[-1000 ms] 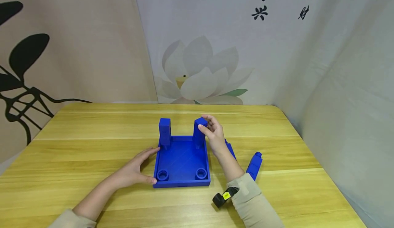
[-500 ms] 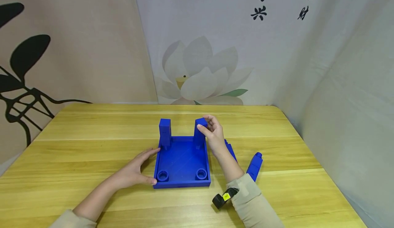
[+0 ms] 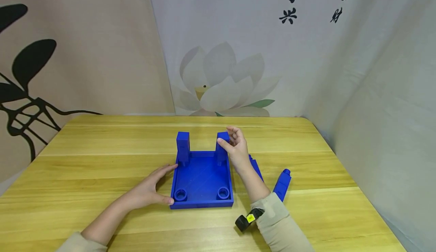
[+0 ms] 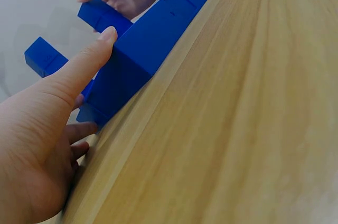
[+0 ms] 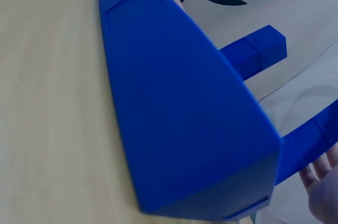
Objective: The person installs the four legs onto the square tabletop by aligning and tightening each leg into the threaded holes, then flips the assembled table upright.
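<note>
A blue square tray-like base (image 3: 203, 178) with low walls lies on the table. Ring-shaped sockets (image 3: 223, 193) show in its two near corners. My left hand (image 3: 144, 192) holds its left side, thumb against the near corner and fingers along the wall. At the far right corner stands a blue square post (image 3: 222, 155), which my right hand (image 3: 239, 151) grips near the top between thumb and fingers. A matching post (image 3: 183, 146) rises upright from the far left corner. The left wrist view shows the left thumb (image 4: 95, 55) on the base's outer wall.
Two more blue pieces lie right of the base: a post with a round end (image 3: 282, 184) and another piece (image 3: 255, 166) partly behind the right forearm. A black wrist camera (image 3: 242, 223) hangs at the right cuff. Printed cloth (image 3: 221, 74) hangs behind the wooden table (image 3: 112, 138).
The right hand has turned the far right post slightly, so its faces now line up more squarely with the base. The left hand and base stay almost still.
</note>
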`<state>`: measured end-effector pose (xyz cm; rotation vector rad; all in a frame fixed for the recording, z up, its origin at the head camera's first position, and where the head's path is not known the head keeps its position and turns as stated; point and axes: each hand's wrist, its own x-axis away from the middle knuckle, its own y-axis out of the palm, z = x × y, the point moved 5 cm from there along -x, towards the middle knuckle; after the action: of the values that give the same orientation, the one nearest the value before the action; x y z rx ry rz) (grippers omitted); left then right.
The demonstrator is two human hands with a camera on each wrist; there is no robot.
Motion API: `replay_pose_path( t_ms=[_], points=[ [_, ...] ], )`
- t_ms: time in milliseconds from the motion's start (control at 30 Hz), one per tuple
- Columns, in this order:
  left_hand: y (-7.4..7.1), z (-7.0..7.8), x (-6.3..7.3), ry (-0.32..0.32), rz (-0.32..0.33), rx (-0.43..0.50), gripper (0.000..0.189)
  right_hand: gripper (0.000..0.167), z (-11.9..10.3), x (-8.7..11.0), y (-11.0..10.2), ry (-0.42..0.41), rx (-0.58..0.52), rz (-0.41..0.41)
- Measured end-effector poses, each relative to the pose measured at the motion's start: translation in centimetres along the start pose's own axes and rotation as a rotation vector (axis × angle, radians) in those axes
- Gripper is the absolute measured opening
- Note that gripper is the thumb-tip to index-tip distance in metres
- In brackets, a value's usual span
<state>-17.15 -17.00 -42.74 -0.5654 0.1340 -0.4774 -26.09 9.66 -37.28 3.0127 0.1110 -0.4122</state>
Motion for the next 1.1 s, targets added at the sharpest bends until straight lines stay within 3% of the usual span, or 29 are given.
replay_pose_path(
  t_ms=[400, 733, 1100],
  points=[
    [0.17, 0.07, 0.00, 0.014, 0.021, -0.015, 0.100, 0.041, -0.27, 0.31, -0.20, -0.151, -0.030, -0.118],
    [0.30, 0.03, -0.08, 0.011, 0.018, -0.014, 0.100, 0.038, -0.04, 0.40, -0.24, -0.147, -0.079, -0.155],
    [0.22, -0.13, -0.10, 0.002, 0.014, -0.017, 0.100, 0.030, -0.11, 0.34, -0.11, -0.156, -0.116, -0.137]
  ],
)
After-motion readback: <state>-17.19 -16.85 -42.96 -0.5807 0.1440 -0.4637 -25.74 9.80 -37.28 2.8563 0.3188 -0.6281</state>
